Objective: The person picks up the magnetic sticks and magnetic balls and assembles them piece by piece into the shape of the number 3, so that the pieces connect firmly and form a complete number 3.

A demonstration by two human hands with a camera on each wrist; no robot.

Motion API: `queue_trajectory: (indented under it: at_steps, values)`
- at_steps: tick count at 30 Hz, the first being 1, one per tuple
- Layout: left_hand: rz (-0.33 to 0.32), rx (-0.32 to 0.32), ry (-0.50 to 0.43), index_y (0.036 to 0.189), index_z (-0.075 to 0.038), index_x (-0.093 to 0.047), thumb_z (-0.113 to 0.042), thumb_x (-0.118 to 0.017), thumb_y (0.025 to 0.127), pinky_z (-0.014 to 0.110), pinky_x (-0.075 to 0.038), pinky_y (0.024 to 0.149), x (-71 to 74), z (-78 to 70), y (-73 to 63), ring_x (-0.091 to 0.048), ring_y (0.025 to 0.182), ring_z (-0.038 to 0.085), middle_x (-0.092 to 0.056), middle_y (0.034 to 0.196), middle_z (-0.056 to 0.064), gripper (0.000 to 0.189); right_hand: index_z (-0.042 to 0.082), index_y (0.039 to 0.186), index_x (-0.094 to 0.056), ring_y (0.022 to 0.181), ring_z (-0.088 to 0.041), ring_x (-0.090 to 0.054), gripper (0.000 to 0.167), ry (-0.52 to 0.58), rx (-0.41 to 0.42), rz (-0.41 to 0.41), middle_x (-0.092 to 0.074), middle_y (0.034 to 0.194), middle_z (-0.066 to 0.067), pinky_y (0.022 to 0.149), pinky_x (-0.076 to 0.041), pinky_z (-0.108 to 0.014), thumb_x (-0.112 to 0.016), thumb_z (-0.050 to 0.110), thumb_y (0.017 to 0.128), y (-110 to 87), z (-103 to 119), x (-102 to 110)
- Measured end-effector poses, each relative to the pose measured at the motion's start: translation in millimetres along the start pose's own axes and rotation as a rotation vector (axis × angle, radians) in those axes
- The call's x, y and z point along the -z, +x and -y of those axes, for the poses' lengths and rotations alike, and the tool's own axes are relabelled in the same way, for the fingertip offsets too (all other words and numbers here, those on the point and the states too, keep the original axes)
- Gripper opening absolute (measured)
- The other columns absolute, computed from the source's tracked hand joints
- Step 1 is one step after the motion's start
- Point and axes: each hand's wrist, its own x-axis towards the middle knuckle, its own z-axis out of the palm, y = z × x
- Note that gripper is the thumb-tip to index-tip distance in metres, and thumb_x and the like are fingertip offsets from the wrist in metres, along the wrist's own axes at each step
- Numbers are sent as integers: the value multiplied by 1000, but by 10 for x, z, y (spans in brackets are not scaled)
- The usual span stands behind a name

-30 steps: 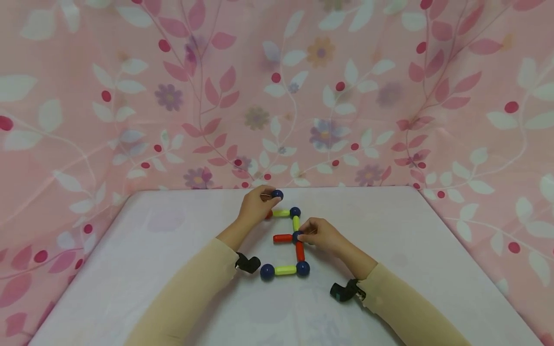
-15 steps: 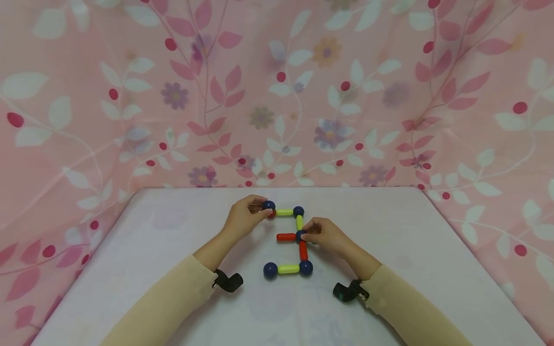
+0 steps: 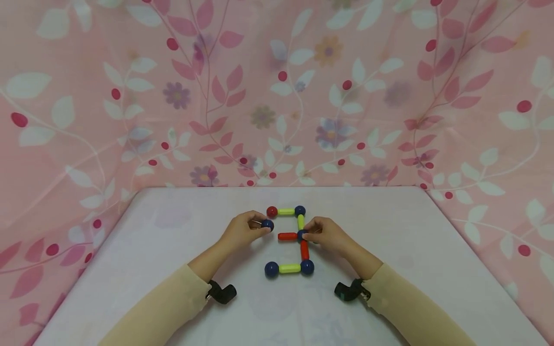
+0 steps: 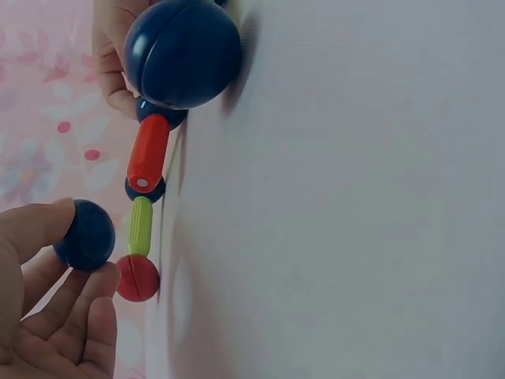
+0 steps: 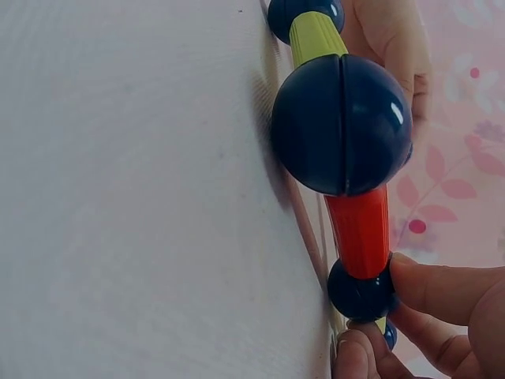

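Observation:
Between thumb and fingers, my left hand (image 3: 241, 230) pinches a loose dark blue ball (image 4: 85, 235), held left of the free end of a red rod (image 3: 287, 236). My right hand (image 3: 324, 234) pinches the blue ball (image 5: 360, 290) at the middle junction of a joined rod-and-ball figure. From that junction a yellow-green rod (image 3: 300, 221) runs back to a blue ball (image 3: 300, 211), and another red rod (image 3: 305, 251) comes forward to a blue corner ball (image 3: 307, 267). A red ball (image 3: 271, 211) ends the far row; a blue ball (image 3: 271, 269) ends the near one.
The figure lies on a table (image 3: 389, 230) with a pale cover. A pink floral cloth (image 3: 242, 96) hangs behind the far edge. Small black wrist cameras (image 3: 222, 292) sit at both sleeves, low over the tabletop.
The left hand has brought its blue ball from above the far red ball down toward the middle red rod, uncovering the red ball. The right hand keeps its grip on the junction ball.

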Motion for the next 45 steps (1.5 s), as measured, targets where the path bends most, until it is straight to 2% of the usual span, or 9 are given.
queue_trajectory:
  at_steps: [4, 13, 17, 27, 34, 45]
  values:
    - [49, -2, -6, 111, -14, -72, -22, -83, 84, 30, -54, 66, -15, 52, -18, -67, 89, 14, -71, 95, -2, 30, 7, 105, -68, 85, -20, -60, 17, -5, -2, 4, -68, 99, -4, 69, -52, -30, -75, 16, 91, 0, -2, 2]
    - [137, -25, 4, 111, -14, -72, -22, -82, 84, 30, -54, 73, -64, 166, -17, -65, 92, 15, -70, 99, -2, 30, 9, 104, -69, 85, -20, -60, 16, -14, -22, -4, -67, 98, -3, 71, -52, -31, -75, 17, 91, 2, -1, -9]
    - [136, -29, 1, 111, -13, -72, -20, -82, 84, 31, -54, 74, -84, 175, -18, -65, 93, 15, -70, 99, -2, 29, 9, 104, -69, 84, -20, -60, 16, -5, -32, -4, -67, 97, -3, 70, -52, -31, -75, 16, 91, 2, 5, -9]
    - [122, -43, 35, 113, -13, -72, -21, -81, 86, 36, -54, 87, -124, 190, -10, -64, 94, 14, -70, 100, -3, 29, 9, 105, -69, 84, -19, -59, 16, -2, -33, 0, -67, 98, -3, 70, -52, -31, -75, 16, 91, -3, 14, -10]
    - [125, -32, 49, 114, -13, -71, -24, -80, 87, 34, -54, 85, -143, 195, 4, -63, 93, 14, -69, 99, -3, 30, 8, 104, -69, 83, -20, -59, 16, 0, -37, 0, -67, 97, -4, 69, -52, -30, -75, 16, 91, -9, 23, -6]
    - [128, -27, 17, 113, -12, -72, -23, -80, 87, 30, -53, 77, -162, 156, -14, -61, 88, 14, -68, 96, -2, 29, 8, 104, -69, 83, -19, -59, 16, 7, -37, 9, -67, 96, -4, 69, -51, -30, -75, 16, 91, 5, 37, 8]
